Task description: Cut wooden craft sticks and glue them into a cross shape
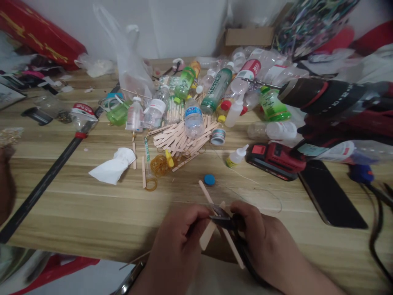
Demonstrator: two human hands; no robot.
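Note:
Near the front edge of the wooden table, my left hand (184,233) pinches crossed wooden craft sticks (209,234). Scissors (223,220) with dark handles are in my right hand (260,233), its fingers wrapped round the handles. The scissor blades lie across the sticks, close to my left fingertips. One long stick slants from the upper left to the lower right beneath the blades. Just beyond the hands sits a blue cap (209,179). Farther back is a pile of craft sticks (181,139) with rubber bands (160,164) beside it.
A red cordless drill (281,159) and a black phone (333,194) lie at the right. Plastic bottles (217,88) crowd the back. A crumpled tissue (114,166) and a long black bar (46,184) are at the left, near another person's hand (6,180).

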